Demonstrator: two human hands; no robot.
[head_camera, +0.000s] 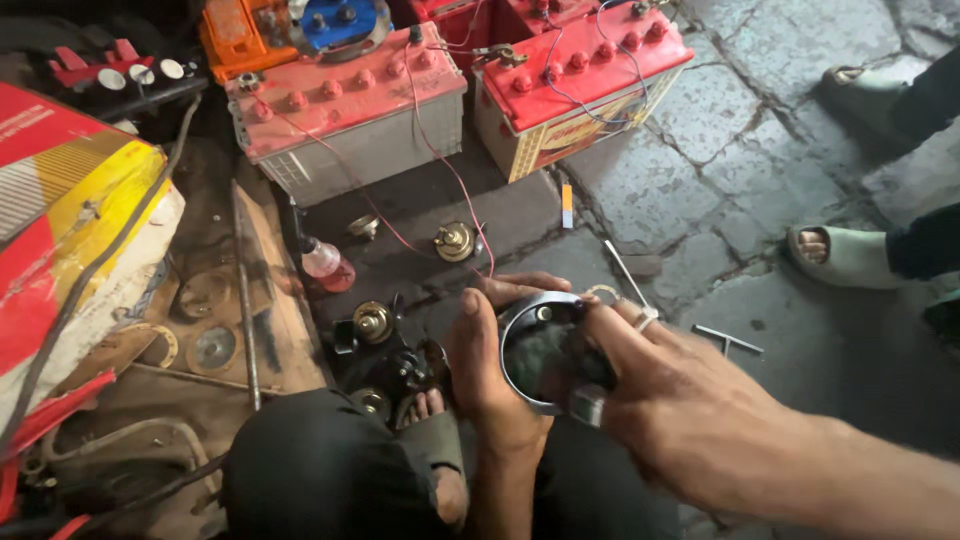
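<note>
Metal ring housing gripped in both hands, centre frame above my lap.

I see my left hand clasping its rim at 9 o'clock, my right hand clamped on the 3 o'clock side. Red-topped batteries sit on the stone floor at 12 o'clock; a T-handle tool lies near at 2 o'clock.

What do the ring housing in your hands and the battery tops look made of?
Ring housing: likely steel, bare grey metal with a dull sheen on its rim, held by the left hand and right hand. Battery tops: probably moulded plastic, matte red and dusty, with rounded caps.
</note>
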